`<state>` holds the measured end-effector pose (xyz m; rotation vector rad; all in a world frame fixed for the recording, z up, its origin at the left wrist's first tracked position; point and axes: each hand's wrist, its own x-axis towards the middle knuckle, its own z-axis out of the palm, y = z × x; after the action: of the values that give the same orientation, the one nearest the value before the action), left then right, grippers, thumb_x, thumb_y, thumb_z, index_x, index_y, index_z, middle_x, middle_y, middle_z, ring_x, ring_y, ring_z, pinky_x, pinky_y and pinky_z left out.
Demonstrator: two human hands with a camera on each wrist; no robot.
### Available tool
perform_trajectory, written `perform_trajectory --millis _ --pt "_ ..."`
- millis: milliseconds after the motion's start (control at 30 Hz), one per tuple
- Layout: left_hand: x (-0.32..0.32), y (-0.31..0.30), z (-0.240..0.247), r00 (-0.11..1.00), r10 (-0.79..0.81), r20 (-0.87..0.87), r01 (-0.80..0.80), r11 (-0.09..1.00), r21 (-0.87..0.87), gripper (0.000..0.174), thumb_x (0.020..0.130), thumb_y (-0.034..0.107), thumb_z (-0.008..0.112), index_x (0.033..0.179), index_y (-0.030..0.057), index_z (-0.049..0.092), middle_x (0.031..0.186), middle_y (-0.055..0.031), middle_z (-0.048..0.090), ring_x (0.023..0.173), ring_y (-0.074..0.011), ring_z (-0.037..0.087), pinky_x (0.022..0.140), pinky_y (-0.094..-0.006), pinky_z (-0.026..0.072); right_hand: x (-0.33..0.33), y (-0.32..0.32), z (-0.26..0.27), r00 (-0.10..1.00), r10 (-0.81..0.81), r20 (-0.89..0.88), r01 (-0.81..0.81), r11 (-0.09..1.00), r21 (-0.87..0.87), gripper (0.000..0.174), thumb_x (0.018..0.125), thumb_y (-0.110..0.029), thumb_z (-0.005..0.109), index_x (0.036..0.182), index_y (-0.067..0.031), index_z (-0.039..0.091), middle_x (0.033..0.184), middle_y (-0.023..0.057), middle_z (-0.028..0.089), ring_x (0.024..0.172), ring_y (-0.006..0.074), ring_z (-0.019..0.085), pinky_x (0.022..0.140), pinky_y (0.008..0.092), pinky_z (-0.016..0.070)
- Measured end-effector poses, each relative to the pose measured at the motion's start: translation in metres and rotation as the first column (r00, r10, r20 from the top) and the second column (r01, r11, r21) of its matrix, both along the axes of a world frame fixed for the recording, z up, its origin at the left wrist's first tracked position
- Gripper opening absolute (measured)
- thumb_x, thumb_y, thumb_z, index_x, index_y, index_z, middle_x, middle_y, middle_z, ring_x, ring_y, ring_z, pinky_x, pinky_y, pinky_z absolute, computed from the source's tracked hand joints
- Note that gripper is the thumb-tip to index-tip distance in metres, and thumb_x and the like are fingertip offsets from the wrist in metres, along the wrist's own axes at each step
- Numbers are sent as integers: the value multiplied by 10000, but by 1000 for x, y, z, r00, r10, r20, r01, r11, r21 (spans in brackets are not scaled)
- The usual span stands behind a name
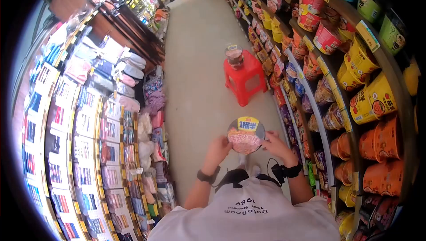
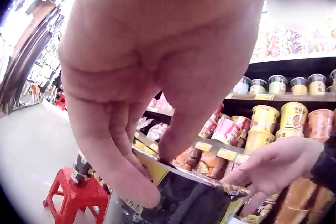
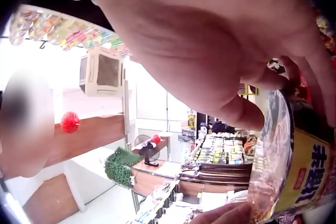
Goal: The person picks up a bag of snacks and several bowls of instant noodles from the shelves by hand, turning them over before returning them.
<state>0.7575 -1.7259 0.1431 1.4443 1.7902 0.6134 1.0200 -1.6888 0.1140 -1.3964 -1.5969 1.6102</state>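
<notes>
Both hands hold a round instant noodle tub (image 1: 246, 142) in front of the body. Its top has a yellow label and pinkish print, and its side (image 2: 191, 198) looks dark. My left hand (image 1: 216, 156) grips the left edge; in the left wrist view its thumb and fingers (image 2: 137, 188) straddle the rim. At the opposite edge, my right hand (image 1: 278, 147) has thumb and fingers around the rim. The right wrist view shows that hand (image 3: 210, 50) close up, above the tub's yellow label (image 3: 304, 174). The tub's underside is hidden.
Ahead in the aisle stands a red stool (image 1: 245, 74) with a similar tub (image 1: 234, 53) on it. Shelves of noodle tubs (image 1: 384, 141) run along the right. Racks of packaged socks and clothing (image 1: 95, 121) line the left. Bare floor (image 1: 195, 72) lies between.
</notes>
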Motion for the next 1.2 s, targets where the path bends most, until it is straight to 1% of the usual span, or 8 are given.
perform_trajectory --millis 100,300,467,567,900,1033,1100,1200 --pt "-14 31 -25 995 -15 102 23 997 -72 263 857 216 706 936 -20 620 753 -142 681 574 -203 678 523 -314 520 0 29 -33 977 49 -206 -87 979 -184 403 939 -188 591 1292 1 548 1182 143 523 884 224 668 791 311 578" --pt "-25 116 -25 992 -108 66 111 993 -42 280 847 237 705 916 -27 642 767 -153 684 590 -235 674 552 -357 521 -15 104 -44 978 -78 -195 6 938 -346 380 944 -191 586 1270 3 563 1072 102 636 883 183 674 772 301 578" --pt "-46 208 -37 984 -146 -98 153 986 68 293 829 257 681 891 -29 670 807 -198 679 715 -343 662 677 -427 519 -40 203 -16 976 -52 -211 -19 948 -318 395 955 -212 570 1309 -43 527 1067 85 655 848 166 670 780 303 567" --pt "-58 270 -34 973 -208 -98 216 973 85 303 842 260 683 963 -16 655 815 -162 694 733 -275 689 668 -365 534 -46 259 -13 978 -67 -199 2 950 -311 356 961 -218 562 1272 -49 529 1079 89 649 854 178 669 815 309 555" --pt "-77 400 -14 988 -139 -68 145 986 82 354 844 296 676 1064 20 655 933 -177 701 876 -347 673 771 -429 529 -78 402 -12 941 -142 -306 5 914 -407 396 952 -160 555 1285 24 441 1096 140 629 921 252 680 815 348 563" --pt "-85 451 -134 999 -31 22 27 986 165 340 828 199 677 1138 66 634 875 -150 695 804 -304 682 691 -425 530 -84 477 -27 968 4 -249 -105 913 -394 371 927 -162 577 1247 -6 471 1067 99 622 898 209 673 812 337 561" --pt "-90 490 -125 990 -42 137 41 999 9 325 837 223 679 1073 4 638 885 -154 707 822 -276 691 719 -383 539 -80 514 -68 970 -35 -240 -47 943 -329 350 876 -218 608 1157 -10 615 1027 56 667 885 139 653 748 275 545" --pt "-86 535 -74 996 4 86 -7 999 40 312 848 211 683 1065 -4 623 844 -124 703 744 -215 687 668 -348 543 -95 570 -52 965 -4 -264 -73 956 -283 294 862 -209 621 1070 -2 634 969 69 675 820 158 663 680 294 556"
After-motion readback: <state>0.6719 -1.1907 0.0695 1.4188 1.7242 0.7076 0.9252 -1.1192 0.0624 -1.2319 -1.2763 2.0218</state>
